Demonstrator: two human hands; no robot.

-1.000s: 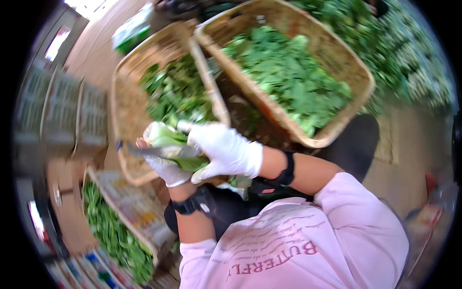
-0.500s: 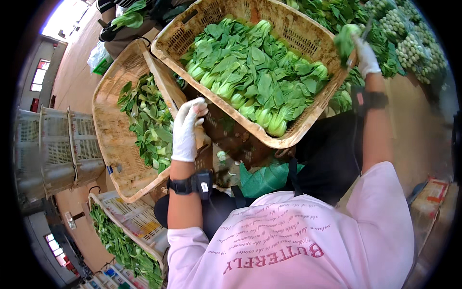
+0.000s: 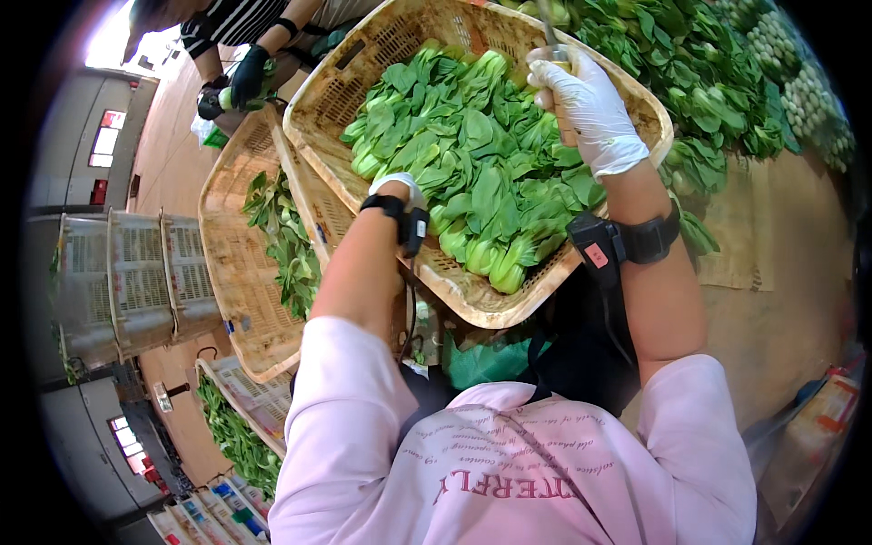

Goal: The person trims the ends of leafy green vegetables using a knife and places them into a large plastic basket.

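Observation:
My right hand (image 3: 586,104), in a white glove, is closed round a knife (image 3: 549,29) whose narrow blade points away from me. It is over the far right part of a dirty cream plastic crate (image 3: 495,313). Bok choy (image 3: 477,154) fills much of that crate, pale stems mostly toward me. My left hand (image 3: 400,184), gloved in white too, reaches over the crate's near left side at the edge of the bok choy. Its fingers are hidden behind the wrist and glove, so whatever they touch does not show.
A second crate (image 3: 238,272) with loose leaves (image 3: 283,245) stands at left. Heaped bok choy (image 3: 681,54) lies at far right. Across from me a co-worker's black-gloved hand (image 3: 247,80) is near some greens. Stacked crates (image 3: 136,272) stand farther left.
My right hand has come left from the heap to above the crate; the bok choy it was near no longer shows there. My left hand has moved from between the crates onto the full one.

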